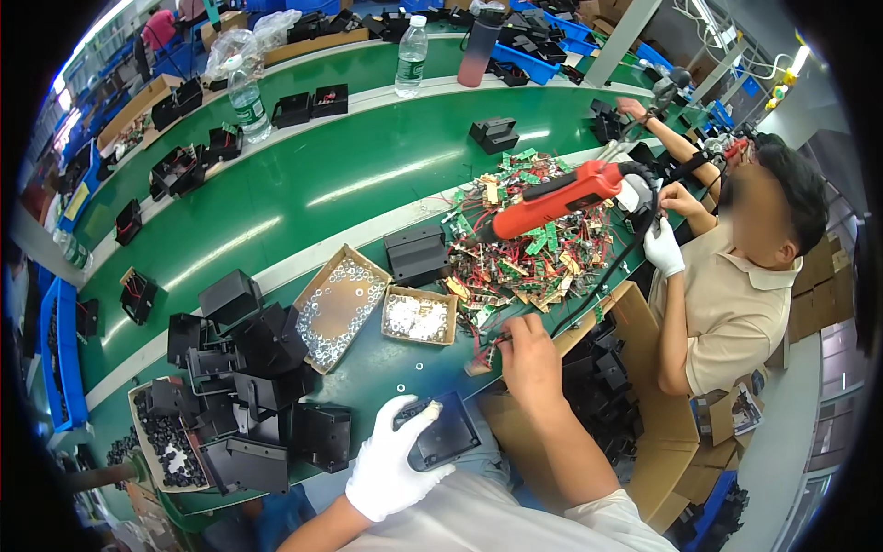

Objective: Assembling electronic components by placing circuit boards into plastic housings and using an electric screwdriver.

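Black plastic housing (445,431) looked light, rigid, best gripped by its edges; gloved left hand (391,469) clasped it; bare right hand (529,354) pinched wired parts (492,342) above the green worktop (368,368).

Single head-worn fisheye looks steeply down, close over the green workbench (303,184); rim bends.
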`<state>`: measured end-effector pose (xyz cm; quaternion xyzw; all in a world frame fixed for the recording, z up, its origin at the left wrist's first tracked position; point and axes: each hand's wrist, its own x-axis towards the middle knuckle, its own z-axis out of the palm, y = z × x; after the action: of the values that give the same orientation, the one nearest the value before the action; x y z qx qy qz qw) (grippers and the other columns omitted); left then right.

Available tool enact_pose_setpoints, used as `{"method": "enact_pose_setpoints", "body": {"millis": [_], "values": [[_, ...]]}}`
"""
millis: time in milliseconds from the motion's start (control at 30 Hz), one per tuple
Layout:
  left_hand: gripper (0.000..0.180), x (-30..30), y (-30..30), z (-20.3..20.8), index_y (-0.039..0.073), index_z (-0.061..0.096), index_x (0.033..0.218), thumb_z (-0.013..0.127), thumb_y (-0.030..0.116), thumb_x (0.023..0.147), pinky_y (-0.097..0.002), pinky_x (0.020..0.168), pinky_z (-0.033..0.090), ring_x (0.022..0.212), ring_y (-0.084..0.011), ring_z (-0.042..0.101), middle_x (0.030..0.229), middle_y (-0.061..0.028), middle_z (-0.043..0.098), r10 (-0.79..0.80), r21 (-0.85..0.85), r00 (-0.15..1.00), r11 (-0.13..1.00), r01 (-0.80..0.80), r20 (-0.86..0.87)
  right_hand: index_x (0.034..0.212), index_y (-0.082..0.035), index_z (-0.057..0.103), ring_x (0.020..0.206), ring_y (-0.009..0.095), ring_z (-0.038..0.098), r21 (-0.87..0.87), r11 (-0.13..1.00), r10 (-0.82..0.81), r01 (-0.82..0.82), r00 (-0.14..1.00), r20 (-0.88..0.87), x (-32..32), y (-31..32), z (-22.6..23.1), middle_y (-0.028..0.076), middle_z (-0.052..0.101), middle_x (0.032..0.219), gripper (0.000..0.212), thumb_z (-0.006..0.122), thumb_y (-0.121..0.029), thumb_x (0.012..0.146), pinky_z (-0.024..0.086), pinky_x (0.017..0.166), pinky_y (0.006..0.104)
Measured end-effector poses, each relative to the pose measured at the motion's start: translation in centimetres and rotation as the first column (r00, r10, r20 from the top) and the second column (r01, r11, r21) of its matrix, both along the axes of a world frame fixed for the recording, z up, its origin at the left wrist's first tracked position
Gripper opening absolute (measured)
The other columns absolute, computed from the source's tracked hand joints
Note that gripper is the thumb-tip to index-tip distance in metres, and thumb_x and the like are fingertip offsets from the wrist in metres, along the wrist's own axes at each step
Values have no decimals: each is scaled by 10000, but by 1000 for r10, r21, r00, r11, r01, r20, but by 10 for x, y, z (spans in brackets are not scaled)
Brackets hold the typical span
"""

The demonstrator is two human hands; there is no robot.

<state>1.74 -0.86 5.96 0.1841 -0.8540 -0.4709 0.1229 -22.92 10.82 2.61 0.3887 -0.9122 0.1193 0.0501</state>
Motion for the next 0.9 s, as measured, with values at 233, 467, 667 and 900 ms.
{"method": "enact_pose_setpoints", "body": {"millis": [233, 467, 667, 900], "values": [[818, -2, -6, 7, 124, 617, 1408, 917, 193, 650, -458, 1020, 540, 1266, -430, 576, 1475, -221, 467, 55, 3, 998, 998, -55, -28, 1228, -14, 623, 793, 259, 692, -434, 853, 134, 288, 684, 717, 18, 4, 41, 129, 687, 1132, 287, 637, 11, 943, 558, 614, 343], [734, 4, -21, 18, 117, 623, 1396, 825, 142, 691, -450, 970, 548, 1215, -431, 597, 1476, -225, 501, 140, -179, 976, 969, -170, -168, 1157, -21, 690, 693, 138, 665, -397, 778, 479, 487, -52, 876, 63, 7, 87, 117, 739, 1066, 223, 691, 22, 938, 551, 551, 215], [715, 7, -34, 32, 78, 588, 1421, 737, 85, 722, -436, 938, 542, 1159, -420, 599, 1465, -216, 527, 76, -340, 982, 931, -132, -172, 1023, -3, 739, 642, 152, 653, -631, 721, 531, 287, 356, 769, 88, -7, 84, 108, 752, 949, 143, 708, 61, 898, 547, 570, 238], [743, 9, -33, 37, 35, 511, 1480, 690, 69, 760, -428, 959, 517, 1130, -410, 587, 1481, -209, 521, 27, -335, 991, 940, -69, -129, 969, -4, 761, 616, 198, 659, -405, 879, 441, -252, 754, 487, 99, -17, 98, 93, 738, 840, 104, 728, 14, 873, 511, 547, 293]]}}
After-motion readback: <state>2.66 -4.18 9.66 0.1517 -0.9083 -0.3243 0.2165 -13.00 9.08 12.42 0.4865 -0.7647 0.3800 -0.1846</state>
